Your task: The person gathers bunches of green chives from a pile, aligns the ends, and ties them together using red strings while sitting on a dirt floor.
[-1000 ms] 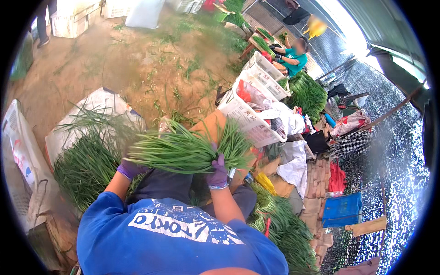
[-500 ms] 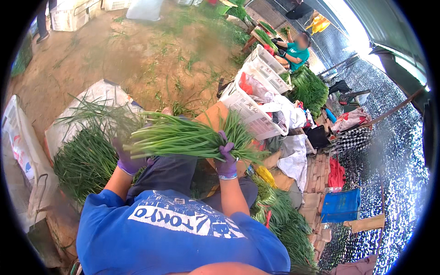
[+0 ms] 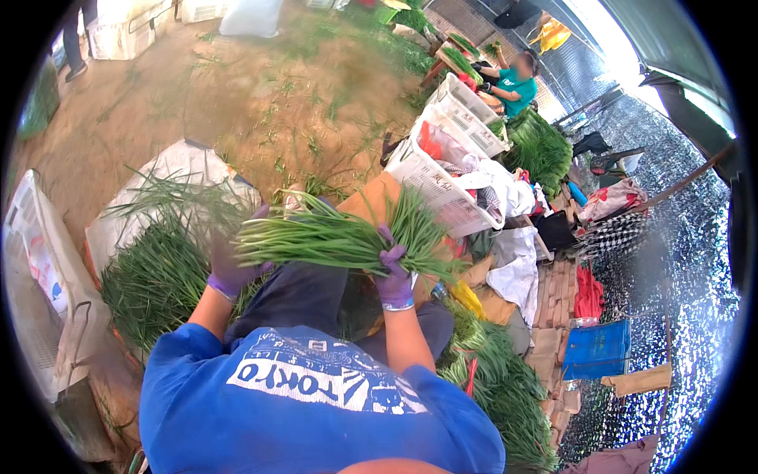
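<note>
I see a farm packing area under a shade shelter: bare dirt floor [image 3: 237,95], heaps of long green chives [image 3: 150,276] left of my grip, white plastic crates [image 3: 442,189] beyond it, dark netting wall [image 3: 679,261] to the right.

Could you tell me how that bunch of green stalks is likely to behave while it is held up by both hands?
The bunch of green stalks probably flops: its ends fan out past the right hand. It looks light, since the left hand and the right carry it in the air. Loose stalks may slip out; I see no tie.
</note>
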